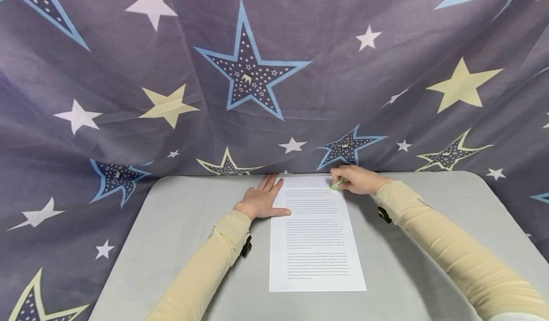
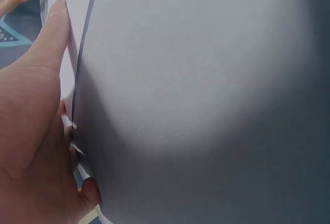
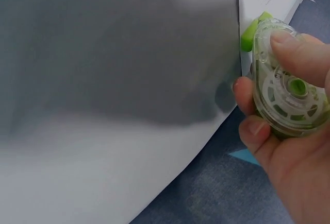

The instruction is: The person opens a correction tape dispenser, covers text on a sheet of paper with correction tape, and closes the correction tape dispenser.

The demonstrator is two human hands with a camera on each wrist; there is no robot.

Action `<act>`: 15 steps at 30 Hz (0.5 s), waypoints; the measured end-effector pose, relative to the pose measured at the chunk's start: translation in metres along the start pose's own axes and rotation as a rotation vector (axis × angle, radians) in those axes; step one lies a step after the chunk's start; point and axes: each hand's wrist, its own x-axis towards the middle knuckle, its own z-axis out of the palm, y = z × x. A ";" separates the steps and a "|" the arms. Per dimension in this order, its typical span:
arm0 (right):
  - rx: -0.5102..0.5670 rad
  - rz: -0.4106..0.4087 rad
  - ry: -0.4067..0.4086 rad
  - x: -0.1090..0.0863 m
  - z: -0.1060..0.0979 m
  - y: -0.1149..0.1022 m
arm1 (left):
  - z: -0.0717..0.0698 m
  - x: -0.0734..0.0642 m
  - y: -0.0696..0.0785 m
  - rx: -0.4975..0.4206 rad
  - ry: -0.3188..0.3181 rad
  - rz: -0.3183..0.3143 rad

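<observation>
At the paper's (image 1: 277, 264) top right corner, the correction tape (image 1: 339, 183) is held by the right hand (image 1: 357, 178), pinched between thumb and fingers. Its green tip (image 3: 250, 34) is turned left, in over the paper, close to the ends of the top lines of print (image 1: 315, 235). On the paper's top left edge, the left hand (image 1: 261, 201) is laid flat, fingers straight, gripping nothing. Room is left across the paper between both hands. Just past the paper's top edge, the way is blocked by the star cloth (image 1: 300, 130); beside it, table (image 1: 188, 211) is seen.
</observation>
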 end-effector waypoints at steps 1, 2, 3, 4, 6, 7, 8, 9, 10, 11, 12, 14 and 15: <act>-0.003 -0.003 0.001 0.000 0.000 0.000 | 0.001 0.001 -0.001 0.002 -0.004 -0.003; -0.006 -0.007 0.003 -0.001 0.000 0.001 | 0.002 0.001 -0.001 0.003 -0.008 -0.005; -0.010 -0.010 0.006 -0.001 0.000 0.001 | 0.002 0.001 -0.001 0.002 -0.006 -0.005; -0.013 -0.013 0.009 -0.002 0.000 0.002 | 0.003 0.002 -0.002 0.002 -0.010 -0.007; -0.019 -0.016 0.018 -0.003 0.000 0.003 | 0.003 0.002 -0.001 0.000 -0.008 -0.007; -0.022 -0.017 0.022 -0.003 0.000 0.003 | 0.003 0.002 -0.002 0.004 -0.016 -0.009; -0.022 -0.016 0.025 -0.003 0.000 0.003 | 0.003 0.002 -0.002 0.005 -0.017 -0.009; -0.025 -0.017 0.028 -0.004 0.000 0.003 | 0.003 0.002 -0.001 0.005 -0.013 -0.007; -0.026 -0.019 0.030 -0.004 0.000 0.003 | 0.003 0.002 -0.001 0.009 -0.015 -0.008; -0.025 -0.015 0.029 -0.004 0.000 0.003 | 0.002 0.001 -0.001 0.010 -0.011 -0.007; -0.025 -0.010 0.024 -0.004 0.000 0.003 | 0.002 0.001 -0.001 0.011 -0.009 -0.007; -0.024 0.004 0.015 -0.005 -0.001 0.003 | 0.002 0.000 0.000 0.010 0.005 -0.001; -0.021 0.015 0.008 -0.006 0.000 0.003 | 0.002 0.000 0.000 0.008 0.012 0.001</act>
